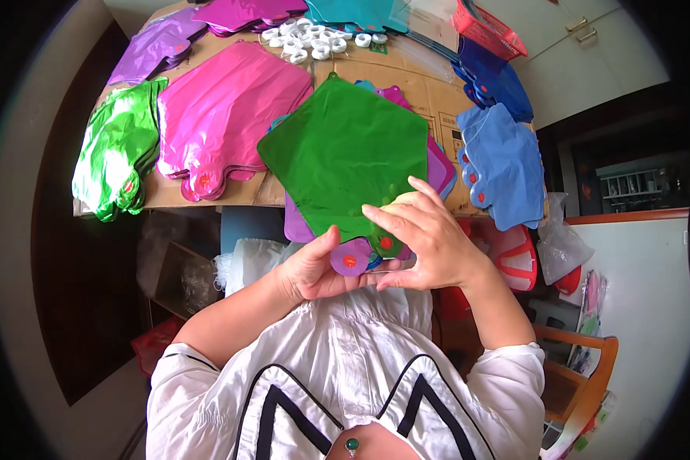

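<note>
A flat green foil balloon (341,157) lies on top of a fanned stack, with purple foil balloons (297,221) showing beneath its edges. Its tab with a red mark points toward me, beside a purple round tab (349,257). My left hand (314,270) is palm up under these tabs, thumb raised at their left side, its fingers partly hidden below and supporting them. Over the stack's near right edge, my right hand (429,238) has its fingers spread, fingertips at the green foil and thumb lower down near the left fingertips.
Stacks of pink (234,115), light green (115,149) and blue foil balloons (504,157) lie around the cardboard-covered table (245,192). White ribbon rolls (307,38) sit at the back, near a red basket (489,29). A wooden chair (590,383) stands at right.
</note>
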